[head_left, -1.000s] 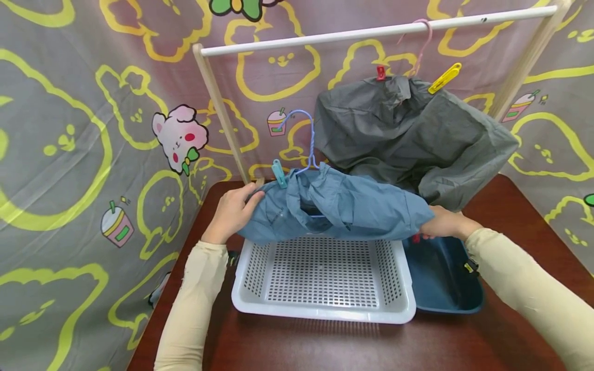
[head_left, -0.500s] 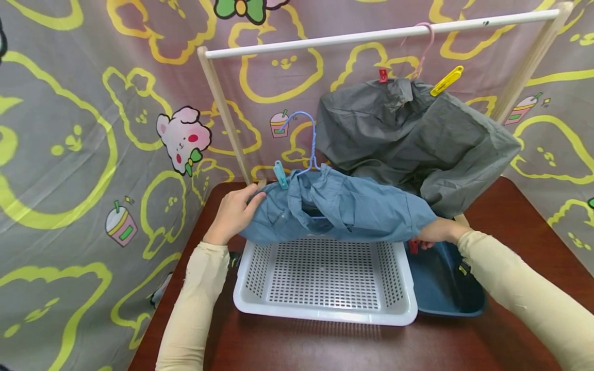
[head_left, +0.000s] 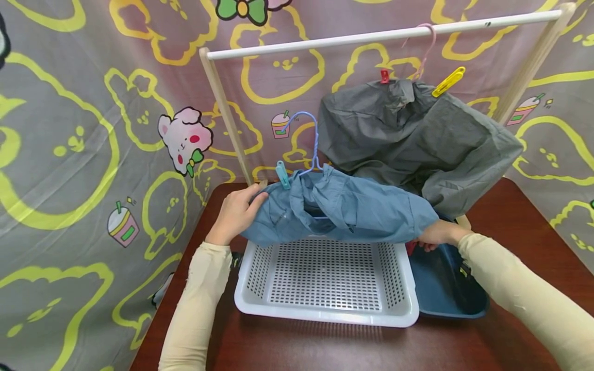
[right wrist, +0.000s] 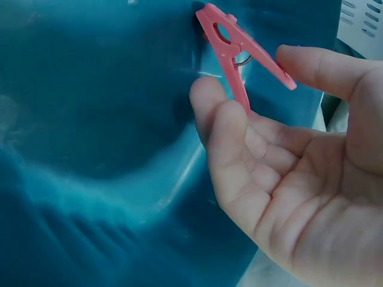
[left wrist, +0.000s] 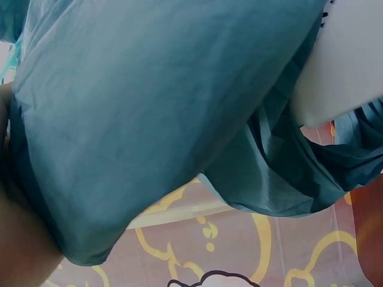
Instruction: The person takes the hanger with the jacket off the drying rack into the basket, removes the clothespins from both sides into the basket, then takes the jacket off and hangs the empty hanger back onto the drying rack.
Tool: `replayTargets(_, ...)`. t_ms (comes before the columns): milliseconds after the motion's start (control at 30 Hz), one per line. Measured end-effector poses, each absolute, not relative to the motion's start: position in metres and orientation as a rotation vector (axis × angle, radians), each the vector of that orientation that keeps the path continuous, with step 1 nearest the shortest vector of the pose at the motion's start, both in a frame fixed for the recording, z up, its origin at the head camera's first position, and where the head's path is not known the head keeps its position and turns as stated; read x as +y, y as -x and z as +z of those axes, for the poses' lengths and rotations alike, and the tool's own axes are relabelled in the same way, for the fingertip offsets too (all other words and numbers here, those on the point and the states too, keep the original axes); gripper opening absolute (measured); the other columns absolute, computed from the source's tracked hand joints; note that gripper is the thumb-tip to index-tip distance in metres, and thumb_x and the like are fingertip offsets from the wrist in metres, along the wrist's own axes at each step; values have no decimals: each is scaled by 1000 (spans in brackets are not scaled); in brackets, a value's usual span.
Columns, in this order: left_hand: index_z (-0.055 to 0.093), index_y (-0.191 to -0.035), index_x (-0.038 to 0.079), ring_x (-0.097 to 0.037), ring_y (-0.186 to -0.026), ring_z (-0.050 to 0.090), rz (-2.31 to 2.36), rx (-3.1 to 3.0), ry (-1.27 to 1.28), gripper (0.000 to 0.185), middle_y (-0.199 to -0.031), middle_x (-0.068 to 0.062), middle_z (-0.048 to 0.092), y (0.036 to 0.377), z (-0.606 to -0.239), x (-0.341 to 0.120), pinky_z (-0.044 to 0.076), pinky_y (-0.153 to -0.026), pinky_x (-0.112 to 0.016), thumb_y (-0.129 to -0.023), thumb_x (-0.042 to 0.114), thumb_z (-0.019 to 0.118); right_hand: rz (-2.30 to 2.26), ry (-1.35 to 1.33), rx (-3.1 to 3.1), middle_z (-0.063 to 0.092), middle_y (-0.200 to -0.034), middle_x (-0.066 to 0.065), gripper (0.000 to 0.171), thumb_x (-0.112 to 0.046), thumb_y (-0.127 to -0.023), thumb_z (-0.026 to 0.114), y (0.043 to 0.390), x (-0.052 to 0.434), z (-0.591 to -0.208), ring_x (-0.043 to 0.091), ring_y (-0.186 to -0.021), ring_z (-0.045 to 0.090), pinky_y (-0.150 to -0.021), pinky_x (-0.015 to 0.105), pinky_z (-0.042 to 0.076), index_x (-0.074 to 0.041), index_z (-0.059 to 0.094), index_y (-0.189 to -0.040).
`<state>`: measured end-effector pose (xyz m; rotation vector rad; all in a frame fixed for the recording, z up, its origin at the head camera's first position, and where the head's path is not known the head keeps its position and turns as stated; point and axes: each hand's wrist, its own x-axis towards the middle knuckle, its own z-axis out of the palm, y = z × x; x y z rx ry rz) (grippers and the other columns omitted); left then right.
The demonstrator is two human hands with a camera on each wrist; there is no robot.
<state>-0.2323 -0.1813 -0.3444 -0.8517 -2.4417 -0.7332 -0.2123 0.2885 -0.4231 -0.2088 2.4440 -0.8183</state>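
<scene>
In the head view, a blue garment (head_left: 371, 206) on a lilac wire hanger (head_left: 317, 139) lies across the back of a white perforated basket (head_left: 325, 278). A teal clothespin (head_left: 282, 175) clips its left shoulder. My left hand (head_left: 236, 214) pinches the garment's left end, thumb in front; the left wrist view is mostly filled by the cloth (left wrist: 149, 107). At the garment's right end, my right hand (head_left: 438, 233) is partly hidden under the fabric. In the right wrist view it holds a red clothespin (right wrist: 230, 51) between thumb and fingers, over a dark blue basin (right wrist: 90, 119).
Behind, a grey garment (head_left: 417, 139) hangs by a pink hanger (head_left: 428, 49) from a white rod (head_left: 371, 36). A red clip (head_left: 384, 76) and a yellow clothespin (head_left: 448, 81) are on it. A dark blue basin (head_left: 445, 288) stands right of the basket on the brown table (head_left: 325, 345).
My right hand has shifted slightly left and down, further under the garment's right end, with the red clothespin. The left hand keeps its grip; the head view has tilted slightly.
</scene>
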Motion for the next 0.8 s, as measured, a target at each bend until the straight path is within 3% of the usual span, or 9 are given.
replayTargets(267, 55, -83, 8, -12, -46, 32, -731, -2416, 861, 16, -55, 3, 31, 235, -346, -181, 31, -49, -32, -96, 18, 57, -837, 226, 2464, 60, -72, 11, 32, -23, -96, 44, 212, 289, -424, 18, -60, 58, -58, 34, 49, 1, 60, -81)
replayTargets(600, 63, -100, 5, -14, -49, 40, -717, -2445, 847, 15, -55, 3, 36, 235, -346, -180, 35, -52, -35, -96, 19, 57, -806, 209, 2576, 62, -71, 8, 24, -18, -91, 50, 207, 301, -399, 17, -61, 60, -59, 35, 50, 3, 59, -83)
replayTargets(800, 64, -110, 4, -16, -51, 45, -703, -2456, 841, 21, -56, 2, 40, 234, -346, -180, 39, -53, -36, -96, 19, 57, -699, 310, 2668, 62, -75, 6, 35, -29, -96, 50, 210, 307, -364, 18, -65, 59, -58, 34, 48, 5, 59, -99)
